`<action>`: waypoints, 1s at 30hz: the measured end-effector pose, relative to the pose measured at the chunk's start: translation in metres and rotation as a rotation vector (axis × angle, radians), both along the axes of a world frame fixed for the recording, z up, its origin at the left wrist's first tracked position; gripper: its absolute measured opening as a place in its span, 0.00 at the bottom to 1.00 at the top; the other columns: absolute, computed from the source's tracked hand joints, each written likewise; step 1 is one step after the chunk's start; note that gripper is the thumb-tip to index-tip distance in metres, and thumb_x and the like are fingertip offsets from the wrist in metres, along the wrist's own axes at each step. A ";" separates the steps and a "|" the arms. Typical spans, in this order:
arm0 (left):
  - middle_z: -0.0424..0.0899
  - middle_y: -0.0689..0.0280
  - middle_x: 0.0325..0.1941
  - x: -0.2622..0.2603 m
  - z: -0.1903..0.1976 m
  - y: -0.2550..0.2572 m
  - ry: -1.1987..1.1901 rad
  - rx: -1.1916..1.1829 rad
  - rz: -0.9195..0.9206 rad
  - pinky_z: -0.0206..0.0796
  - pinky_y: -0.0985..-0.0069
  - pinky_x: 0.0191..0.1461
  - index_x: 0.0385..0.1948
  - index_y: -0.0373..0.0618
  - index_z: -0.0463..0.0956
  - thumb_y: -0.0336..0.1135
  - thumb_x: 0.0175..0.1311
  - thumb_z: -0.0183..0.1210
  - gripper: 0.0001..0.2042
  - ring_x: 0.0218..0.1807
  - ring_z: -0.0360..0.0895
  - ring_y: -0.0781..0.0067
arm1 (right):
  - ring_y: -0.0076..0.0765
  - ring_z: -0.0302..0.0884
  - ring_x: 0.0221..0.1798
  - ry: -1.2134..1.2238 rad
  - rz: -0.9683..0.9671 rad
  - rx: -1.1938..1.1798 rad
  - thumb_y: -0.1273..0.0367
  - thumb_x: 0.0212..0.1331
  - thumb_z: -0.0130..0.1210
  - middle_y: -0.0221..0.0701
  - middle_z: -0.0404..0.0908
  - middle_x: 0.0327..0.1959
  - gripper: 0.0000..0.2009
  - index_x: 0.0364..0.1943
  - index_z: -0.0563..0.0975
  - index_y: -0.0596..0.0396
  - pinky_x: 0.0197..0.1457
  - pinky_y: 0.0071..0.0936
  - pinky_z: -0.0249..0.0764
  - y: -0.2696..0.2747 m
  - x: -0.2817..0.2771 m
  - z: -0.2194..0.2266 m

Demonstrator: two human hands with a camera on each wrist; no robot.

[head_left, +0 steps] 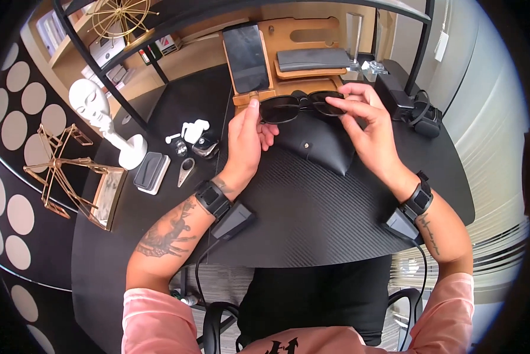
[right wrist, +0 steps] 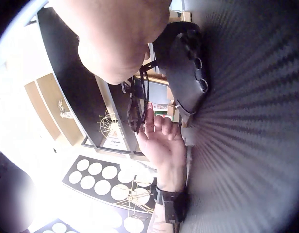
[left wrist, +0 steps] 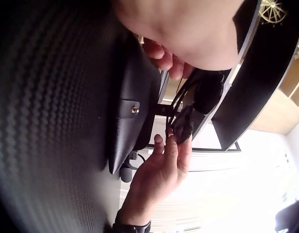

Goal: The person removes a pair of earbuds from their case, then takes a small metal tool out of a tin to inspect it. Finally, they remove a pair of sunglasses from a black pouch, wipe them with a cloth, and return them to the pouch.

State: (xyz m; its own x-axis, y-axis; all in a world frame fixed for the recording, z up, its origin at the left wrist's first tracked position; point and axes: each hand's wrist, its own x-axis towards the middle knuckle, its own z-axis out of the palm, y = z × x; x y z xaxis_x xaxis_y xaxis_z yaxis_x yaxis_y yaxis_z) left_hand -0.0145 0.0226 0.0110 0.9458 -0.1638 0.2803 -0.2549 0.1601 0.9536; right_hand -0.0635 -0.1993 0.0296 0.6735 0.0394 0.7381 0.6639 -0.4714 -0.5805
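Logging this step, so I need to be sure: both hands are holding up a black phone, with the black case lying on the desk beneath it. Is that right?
Not quite: what they hold is a pair of sunglasses, not a phone, as the head view shows. The left hand and right hand do hold it up, and the black case lies on the desk beneath.

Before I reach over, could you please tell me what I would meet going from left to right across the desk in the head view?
White sculpted face figurine, small silver teardrop-shaped object, left hand, black sunglasses with dark lenses, right hand, black rounded device with a strap.
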 end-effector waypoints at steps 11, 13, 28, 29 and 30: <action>0.74 0.71 0.22 0.003 -0.001 -0.002 -0.121 0.044 0.083 0.59 0.87 0.22 0.31 0.41 0.74 0.44 0.72 0.44 0.16 0.20 0.68 0.86 | 0.30 0.75 0.47 0.065 0.054 0.103 0.81 0.53 0.53 0.34 0.68 0.55 0.13 0.43 0.79 0.58 0.50 0.22 0.74 -0.002 0.004 -0.003; 0.73 0.72 0.21 0.002 -0.001 -0.003 -0.135 0.025 0.102 0.58 0.88 0.21 0.31 0.40 0.74 0.43 0.72 0.45 0.17 0.19 0.67 0.88 | 0.26 0.75 0.46 0.144 0.063 0.166 0.82 0.53 0.53 0.32 0.71 0.51 0.16 0.47 0.76 0.58 0.49 0.21 0.74 -0.004 0.007 -0.007; 0.75 0.72 0.23 0.000 -0.001 -0.003 -0.202 0.065 0.154 0.59 0.88 0.22 0.37 0.39 0.75 0.44 0.73 0.44 0.17 0.20 0.67 0.88 | 0.17 0.74 0.37 0.231 0.089 0.247 0.77 0.57 0.55 0.26 0.77 0.34 0.11 0.45 0.75 0.60 0.44 0.17 0.72 -0.010 0.015 -0.010; 0.75 0.72 0.23 -0.003 0.001 -0.004 -0.170 0.054 0.165 0.59 0.87 0.22 0.36 0.39 0.75 0.44 0.73 0.44 0.17 0.19 0.66 0.88 | 0.17 0.74 0.37 0.245 0.100 0.247 0.77 0.57 0.55 0.25 0.77 0.34 0.11 0.45 0.75 0.60 0.44 0.16 0.71 -0.010 0.014 -0.010; 0.75 0.72 0.23 -0.002 0.002 -0.004 -0.176 0.055 0.161 0.59 0.87 0.22 0.36 0.39 0.75 0.44 0.73 0.44 0.17 0.19 0.66 0.88 | 0.17 0.74 0.37 0.256 0.116 0.240 0.77 0.57 0.55 0.25 0.77 0.34 0.11 0.45 0.75 0.60 0.44 0.16 0.71 -0.010 0.015 -0.008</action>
